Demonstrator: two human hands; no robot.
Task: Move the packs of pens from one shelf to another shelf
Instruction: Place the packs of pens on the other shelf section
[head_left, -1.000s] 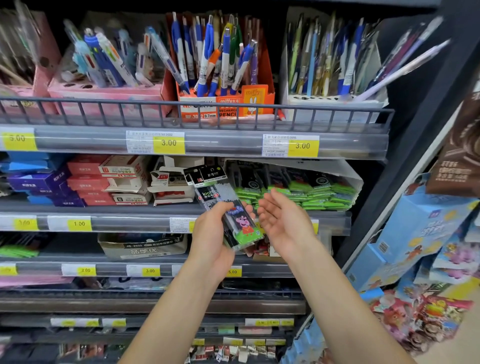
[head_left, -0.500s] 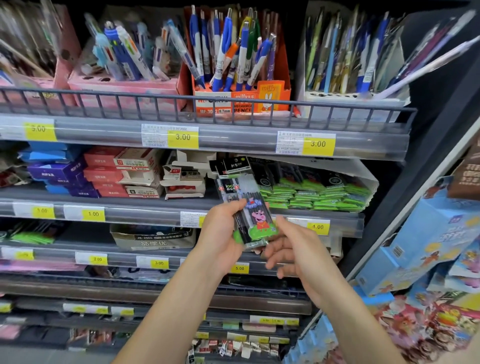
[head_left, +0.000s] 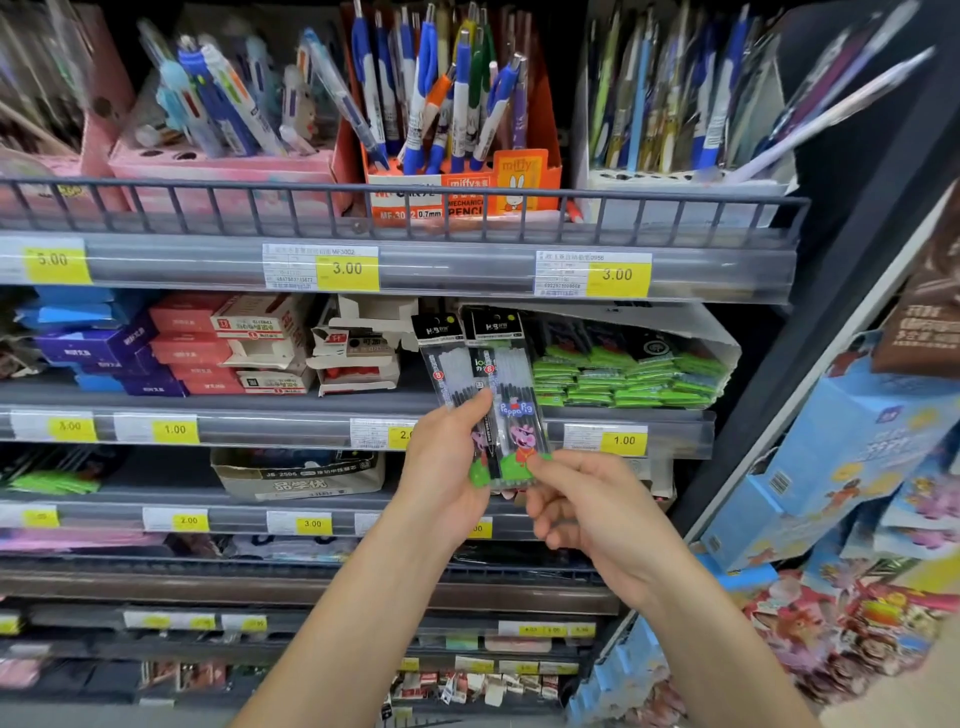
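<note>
1. Since 1.0 s ago, the right hand (head_left: 597, 512) has gone from open-palmed beside the packs to pinching their lower right corner, and 2 packs now show fanned apart where 1 face showed before.
2. Left hand (head_left: 447, 486): thumb extended up the front of the packs, remaining fingers curled behind them, clamped on the lower left half.
3. Right hand: thumb and forefinger closed together on the green bottom edge; the other fingers are curled loosely beneath, touching nothing visible.
4. Packs of pens (head_left: 485, 400): 2 flat, glossy, clear plastic sleeves held upright and overlapping, each with a black header card, slim dark pens inside, and a cartoon pig printed above a green band. They are held in the air in front of the middle shelf (head_left: 270, 402), its grey edge strip carrying yellow price tags.
5. Carton of green packs (head_left: 631, 376): white cardboard, open-fronted, on the same shelf just right of the held packs, filled with stacked flat packets.
6. Orange pen box (head_left: 467, 192): cardboard display on the top shelf behind a grey wire rail (head_left: 208, 208), holding upright blue-and-white plastic pens.
</note>
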